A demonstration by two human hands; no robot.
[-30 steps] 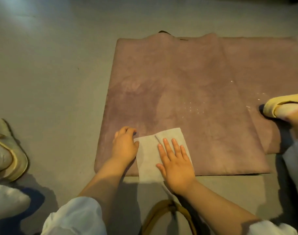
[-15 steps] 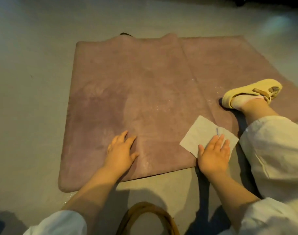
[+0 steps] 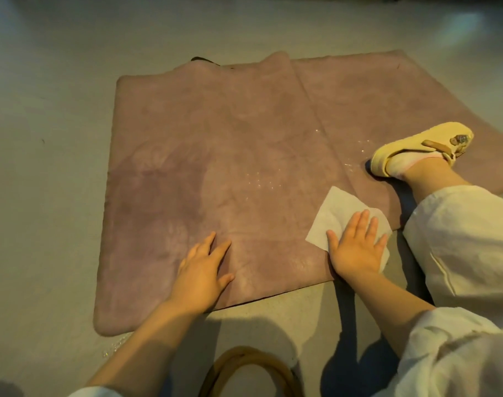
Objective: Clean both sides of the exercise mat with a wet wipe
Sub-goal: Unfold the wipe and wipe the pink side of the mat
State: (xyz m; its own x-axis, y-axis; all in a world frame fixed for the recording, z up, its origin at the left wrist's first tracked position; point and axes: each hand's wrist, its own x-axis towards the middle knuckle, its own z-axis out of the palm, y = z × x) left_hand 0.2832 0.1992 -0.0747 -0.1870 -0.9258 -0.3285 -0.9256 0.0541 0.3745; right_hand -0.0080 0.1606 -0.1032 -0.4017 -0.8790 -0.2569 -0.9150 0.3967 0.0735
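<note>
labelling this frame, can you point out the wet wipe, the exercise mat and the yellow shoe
wet wipe (image 3: 335,214), head view, bare white part beyond the fingertips
exercise mat (image 3: 216,156), head view, middle of the pink top surface
yellow shoe (image 3: 416,141), head view, its upper side

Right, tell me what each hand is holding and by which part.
Nothing is gripped. The right hand presses flat on the white wet wipe, covering its near corner; the left hand rests flat on the mauve exercise mat.

The mauve suede-like exercise mat runs off the right edge, and the near tan curved loop, perhaps a bag handle, is cut off.
</note>
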